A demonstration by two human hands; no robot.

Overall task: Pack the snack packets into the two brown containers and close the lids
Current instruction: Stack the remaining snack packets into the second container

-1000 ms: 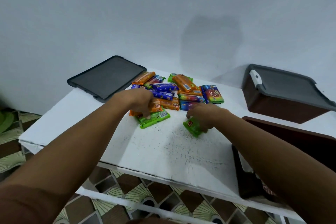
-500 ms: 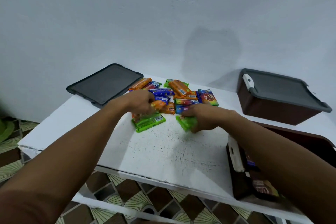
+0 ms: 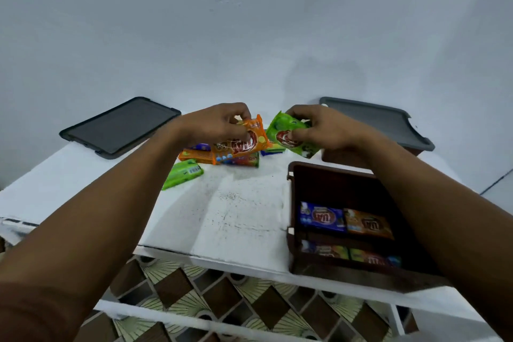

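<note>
The left hand [image 3: 213,125] pinches an orange packet [image 3: 249,144] and the right hand [image 3: 324,128] a green packet [image 3: 279,130], both above the pile [image 3: 222,158] near the table's [image 3: 236,216] back edge, while the open brown container [image 3: 333,186] sits at the front right corner, nearer the right hand.

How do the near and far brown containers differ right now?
The near container is open, no lid on it; the far container wears a grey lid. The near container shows snack packets inside; the far container's contents are hidden. The near container sits at the table's front edge, the far container by the wall. Both are dark brown.
</note>
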